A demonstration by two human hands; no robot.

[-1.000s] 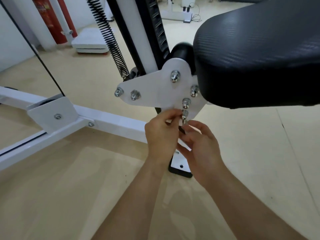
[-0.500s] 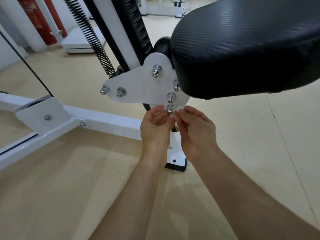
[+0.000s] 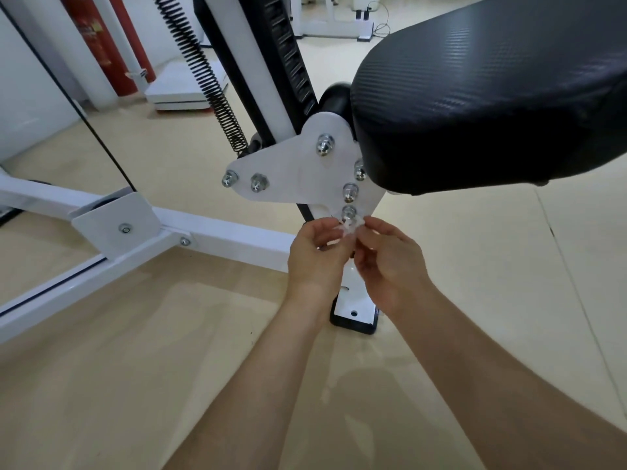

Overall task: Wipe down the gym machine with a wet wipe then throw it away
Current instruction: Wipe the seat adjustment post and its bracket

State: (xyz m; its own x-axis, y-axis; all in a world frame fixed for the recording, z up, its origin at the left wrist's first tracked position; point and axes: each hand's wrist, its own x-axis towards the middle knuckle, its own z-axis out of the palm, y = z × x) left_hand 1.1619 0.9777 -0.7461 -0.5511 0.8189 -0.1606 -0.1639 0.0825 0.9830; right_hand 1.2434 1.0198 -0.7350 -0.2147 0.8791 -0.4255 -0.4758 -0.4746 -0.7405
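Left hand [image 3: 317,262], right hand [image 3: 393,266] on crumpled white wipe [image 3: 349,228]

The left hand [image 3: 315,262] and right hand [image 3: 390,266] are bare, as are both forearms [image 3: 492,364]

The left forearm [image 3: 237,385] and right forearm [image 3: 492,361], both bare, rose from the lower edge and converged, so the hands met at their fingertips. The left hand [image 3: 315,257] showed its back, fingers curled, thumb and forefinger pinching a small white wipe [image 3: 349,228]. Just beside it, the right hand [image 3: 390,266] pinched the same wipe from the opposite side, its other fingers loosely bent beneath. The heels of the hands stayed a little apart.
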